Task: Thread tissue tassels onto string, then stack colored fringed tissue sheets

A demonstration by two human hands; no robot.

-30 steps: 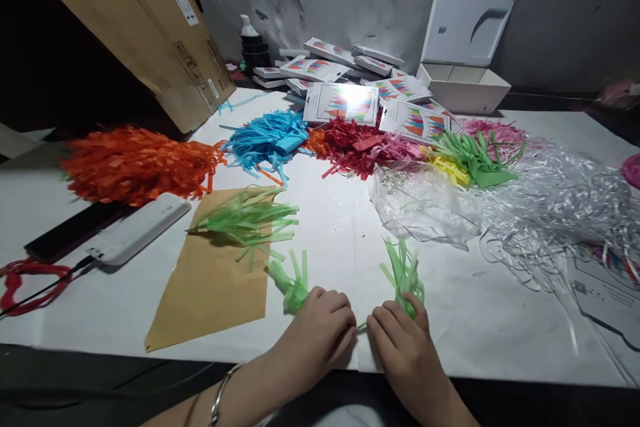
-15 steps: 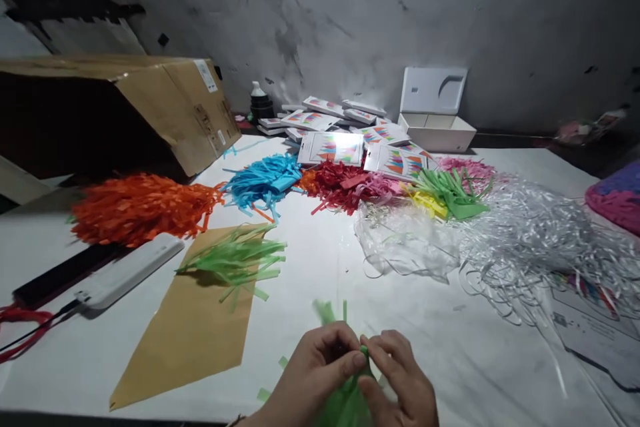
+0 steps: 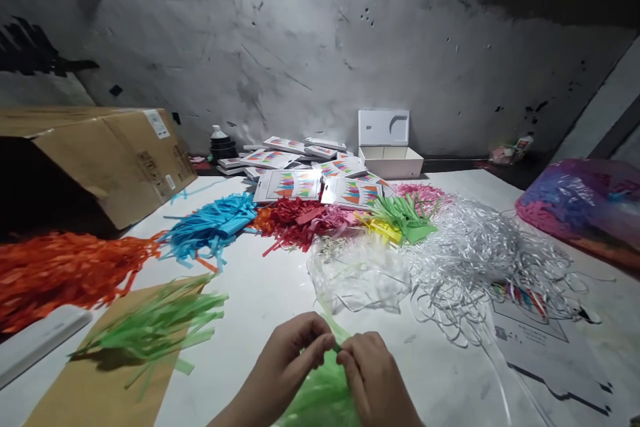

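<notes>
Low in the middle of the head view, my left hand (image 3: 295,357) pinches a green tissue-paper tassel (image 3: 323,390) between thumb and fingers. My right hand (image 3: 373,370) grips the same tassel close beside it, with the fingertips of both hands nearly touching at a narrow, tight part. The tassel's loose strips spread below and a little above the hands. To the left, a second green fringed tassel (image 3: 155,327) lies across a tan paper sheet (image 3: 107,390).
Orange tissue strips (image 3: 65,273), blue strips (image 3: 215,223), red strips (image 3: 300,220) and silver strands (image 3: 480,260) cross the white table. Behind them are printed packets (image 3: 287,185) and an open white box (image 3: 390,163). A cardboard box (image 3: 125,167) stands left, a clear plastic bag (image 3: 360,273) lies mid-table.
The camera view has turned right and tilted up, so the table's things sit further left and lower. Both hands stay on the green tassel; my right fingers are now bunched tighter at its narrow part.
</notes>
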